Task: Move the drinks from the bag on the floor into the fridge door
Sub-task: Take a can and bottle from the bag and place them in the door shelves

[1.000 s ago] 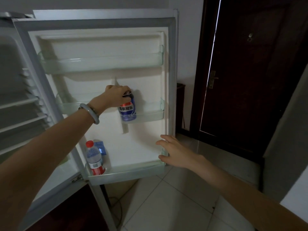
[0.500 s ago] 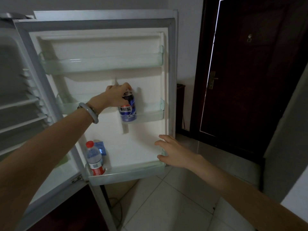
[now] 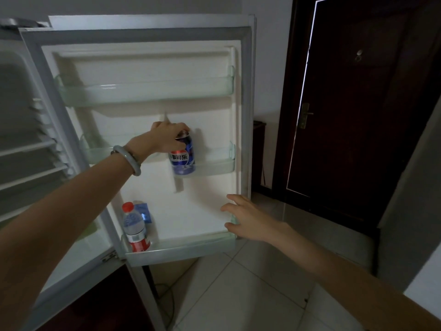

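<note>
Left hand [image 3: 167, 137] grasps can [image 3: 183, 158] by top, seating it on middle shelf [image 3: 214, 167]; right hand [image 3: 248, 220] relaxed, fingers spread, at door [image 3: 245, 115] edge. Next: let go, fetch another.

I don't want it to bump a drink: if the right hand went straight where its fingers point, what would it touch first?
Probably the fridge door's white inner wall, just above the bottom shelf. The right hand points its open fingers there, nothing between, though depth is unclear.
</note>
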The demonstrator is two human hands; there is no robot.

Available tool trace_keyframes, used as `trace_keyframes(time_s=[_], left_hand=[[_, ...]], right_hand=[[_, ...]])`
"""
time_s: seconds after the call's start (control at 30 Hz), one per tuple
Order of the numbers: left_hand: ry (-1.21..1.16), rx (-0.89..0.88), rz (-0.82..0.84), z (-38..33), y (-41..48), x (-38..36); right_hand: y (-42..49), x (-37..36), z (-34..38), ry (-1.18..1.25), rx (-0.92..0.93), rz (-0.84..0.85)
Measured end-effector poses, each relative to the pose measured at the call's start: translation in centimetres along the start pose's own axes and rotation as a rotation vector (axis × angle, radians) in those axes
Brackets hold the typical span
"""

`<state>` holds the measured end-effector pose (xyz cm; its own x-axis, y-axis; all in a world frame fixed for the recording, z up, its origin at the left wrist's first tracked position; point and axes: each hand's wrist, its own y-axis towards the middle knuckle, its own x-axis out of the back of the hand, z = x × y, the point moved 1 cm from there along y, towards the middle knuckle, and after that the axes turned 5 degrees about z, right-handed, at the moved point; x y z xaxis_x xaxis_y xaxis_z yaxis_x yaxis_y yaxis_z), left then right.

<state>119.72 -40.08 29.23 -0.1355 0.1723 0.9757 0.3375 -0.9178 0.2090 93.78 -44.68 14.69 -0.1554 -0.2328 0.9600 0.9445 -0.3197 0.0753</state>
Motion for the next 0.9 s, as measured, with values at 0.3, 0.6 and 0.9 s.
trace_keyframes(time_s=[0.3,0.6,0.9], left_hand=[[-0.007,-0.118,-0.2,-0.4,-4.3,-1.8],[0.326,-0.192,-0.221,1.7,-16.6,-8.0],[0.278,0.193,0.01,4.5,-32.4,-16.1]], right_hand=[[1.0,-0.2,0.7,0.006,0.042,0.026],[5.1,-3.1,4.8,0.032,0.205,0.092],[8.3,-11.7,13.2,0.049,0.531,0.261]])
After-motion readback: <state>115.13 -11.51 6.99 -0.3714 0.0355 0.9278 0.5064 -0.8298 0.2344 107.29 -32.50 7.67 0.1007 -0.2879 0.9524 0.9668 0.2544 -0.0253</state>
